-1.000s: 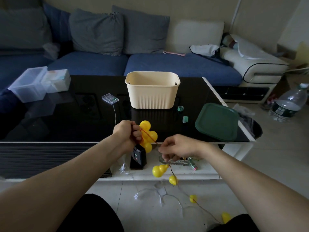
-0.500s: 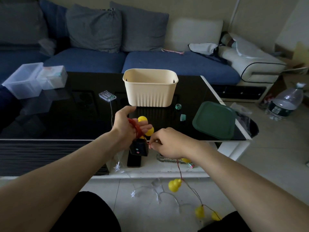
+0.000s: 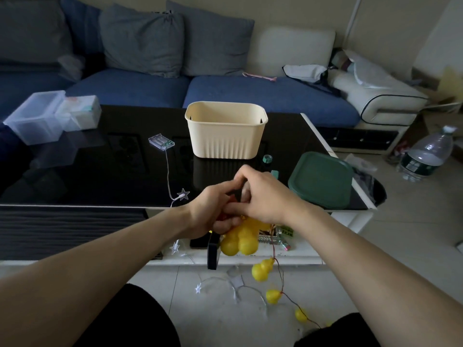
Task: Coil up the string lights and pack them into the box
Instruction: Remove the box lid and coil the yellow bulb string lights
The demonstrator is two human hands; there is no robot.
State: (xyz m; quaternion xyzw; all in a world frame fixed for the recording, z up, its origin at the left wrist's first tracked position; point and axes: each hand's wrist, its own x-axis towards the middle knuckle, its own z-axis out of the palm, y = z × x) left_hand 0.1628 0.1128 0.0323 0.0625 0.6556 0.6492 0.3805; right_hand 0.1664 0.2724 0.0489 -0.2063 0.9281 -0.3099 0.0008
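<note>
Both hands meet at the table's near edge; the left hand (image 3: 213, 211) grips a bunched coil of yellow gourd lights (image 3: 240, 240) with its black battery pack (image 3: 213, 251) dangling, the right hand (image 3: 263, 196) pinching wire onto it; roughly half wound, I'd judge (several bulbs trail on the floor); the cream box (image 3: 225, 136) waits, nothing visibly inside; the star string (image 3: 184, 195) lies uncoiled.

The bench (image 3: 105, 176) is topped in glossy black glass by which reflections are thrown. At 12 o'clock a matt cream plastic box (image 3: 226, 136) with ribbed walls is seen; at 3 o'clock, a matt green plastic lid (image 3: 320, 179). Smooth, shiny yellow plastic bulbs (image 3: 240, 240) are strung on thin red wire (image 3: 279, 274). At 10 o'clock a clear plastic battery case (image 3: 161, 142) is seen.
</note>
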